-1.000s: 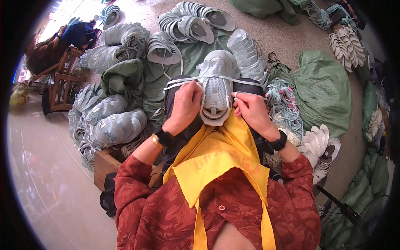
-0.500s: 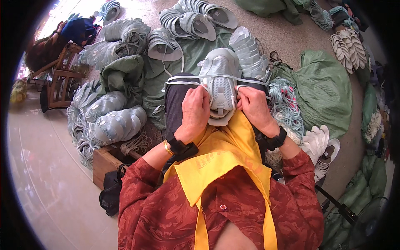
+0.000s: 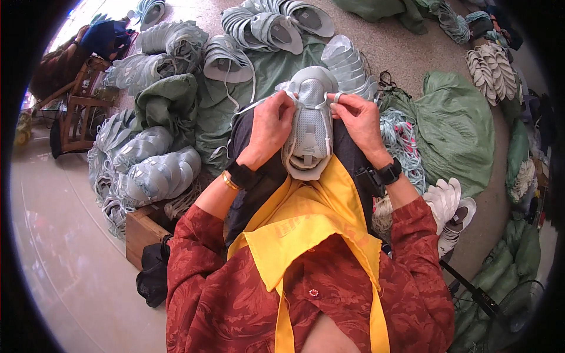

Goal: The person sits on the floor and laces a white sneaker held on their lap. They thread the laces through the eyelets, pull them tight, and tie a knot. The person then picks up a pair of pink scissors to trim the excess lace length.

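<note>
A pale grey-blue shoe upper (image 3: 308,130) lies lengthwise across my lap, its toe end pointing away from me. My left hand (image 3: 272,126) is closed beside its left edge, pinching a flat pale shoelace (image 3: 254,106), whose loose end trails out to the left. On the other side my right hand (image 3: 360,126) grips the lace between thumb and fingers, close to the upper's right edge. Across the front part of the upper the lace runs between the two hands. My fingers partly hide the lace and the edges.
Nested stacks of pale uppers (image 3: 162,175) lie at left, with more stacks (image 3: 265,29) on the far side. At right are a bundle of laces (image 3: 401,141), a green sack (image 3: 456,132) and white uppers (image 3: 442,203). A wooden box (image 3: 144,235) stands by my left knee.
Both hands have moved away from me, toward the upper's far end. The lace that stretched wide across it now lies closer, with shorter spans at the hands.
</note>
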A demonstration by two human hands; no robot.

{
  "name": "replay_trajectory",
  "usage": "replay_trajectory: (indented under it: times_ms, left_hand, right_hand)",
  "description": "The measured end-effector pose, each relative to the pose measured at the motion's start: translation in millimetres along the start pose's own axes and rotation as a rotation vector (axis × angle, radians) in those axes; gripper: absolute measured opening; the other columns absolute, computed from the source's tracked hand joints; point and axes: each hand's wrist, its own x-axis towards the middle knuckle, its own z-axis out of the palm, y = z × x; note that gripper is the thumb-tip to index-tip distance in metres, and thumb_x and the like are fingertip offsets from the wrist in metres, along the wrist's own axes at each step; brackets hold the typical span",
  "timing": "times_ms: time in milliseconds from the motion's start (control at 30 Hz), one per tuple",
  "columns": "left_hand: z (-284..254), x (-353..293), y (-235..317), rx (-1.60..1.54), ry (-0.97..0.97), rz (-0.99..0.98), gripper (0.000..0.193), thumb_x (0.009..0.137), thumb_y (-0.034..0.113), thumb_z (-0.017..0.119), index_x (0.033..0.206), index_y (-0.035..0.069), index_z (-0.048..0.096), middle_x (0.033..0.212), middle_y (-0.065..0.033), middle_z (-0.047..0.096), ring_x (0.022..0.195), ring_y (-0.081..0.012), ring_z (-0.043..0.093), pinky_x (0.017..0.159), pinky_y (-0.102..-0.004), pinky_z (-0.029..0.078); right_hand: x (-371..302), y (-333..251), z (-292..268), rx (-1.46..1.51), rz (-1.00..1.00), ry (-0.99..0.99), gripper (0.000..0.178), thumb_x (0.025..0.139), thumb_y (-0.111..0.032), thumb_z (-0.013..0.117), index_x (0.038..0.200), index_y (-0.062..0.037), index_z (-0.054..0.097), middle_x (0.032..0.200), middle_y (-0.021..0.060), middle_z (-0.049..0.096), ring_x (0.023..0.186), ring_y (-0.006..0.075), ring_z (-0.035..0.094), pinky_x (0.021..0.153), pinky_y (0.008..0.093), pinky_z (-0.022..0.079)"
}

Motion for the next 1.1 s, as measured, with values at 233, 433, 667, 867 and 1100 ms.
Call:
replay_trajectory:
  times_ms: [233,433,667,867,1100]
  left_hand:
    - [-5,8,2,-0.246,-0.07,-0.175,0.007,0.097,0.001,0.066,0.095,-0.001,0.06,0.085,0.0006,0.067,0.077,-0.0051,0.06,0.071,-0.0239,0.049]
    - [-4,9,-7,-0.44,-0.11,-0.218,0.005,0.098,-0.003,0.063,0.096,-0.002,0.059,0.109,-0.0072,0.075,0.085,-0.0064,0.061,0.078,-0.0244,0.052]
    - [-7,11,-8,-0.494,-0.133,-0.216,0.005,0.098,-0.003,0.063,0.096,-0.001,0.059,0.115,-0.0112,0.075,0.088,-0.0078,0.063,0.084,-0.026,0.054]
    - [-8,13,-11,-0.587,-0.127,-0.242,0.008,0.099,-0.001,0.065,0.094,-0.001,0.058,0.112,-0.0134,0.074,0.095,-0.0098,0.066,0.088,-0.0267,0.055]
    - [-4,12,-10,-0.622,-0.096,-0.233,0.01,0.097,-0.002,0.067,0.094,0.0,0.058,0.108,-0.0124,0.074,0.097,-0.011,0.068,0.091,-0.0272,0.055]
  right_hand:
    - [0,2,-1,0.176,0.123,-0.054,0.019,0.095,0.0,0.07,0.112,0.0067,0.074,0.099,0.0064,0.076,0.085,0.0104,0.072,0.079,0.0246,0.061]
    - [-1,1,5,0.207,0.085,-0.035,0.013,0.095,0.001,0.07,0.107,0.0065,0.072,0.096,0.0056,0.075,0.085,0.0105,0.072,0.08,0.0249,0.062]
    - [-2,5,10,0.052,0.022,-0.005,0.008,0.093,0.001,0.072,0.101,0.0033,0.072,0.089,0.0027,0.075,0.082,0.0084,0.072,0.075,0.0239,0.059]
    - [2,1,13,-0.138,-0.001,-0.002,0.009,0.089,-0.004,0.077,0.096,0.0006,0.073,0.084,0.0038,0.077,0.078,0.008,0.073,0.073,0.0251,0.057]
    - [-1,7,15,-0.135,-0.026,0.036,0.01,0.089,-0.005,0.077,0.096,-0.0005,0.073,0.083,0.0042,0.077,0.077,0.0099,0.074,0.072,0.0255,0.057]
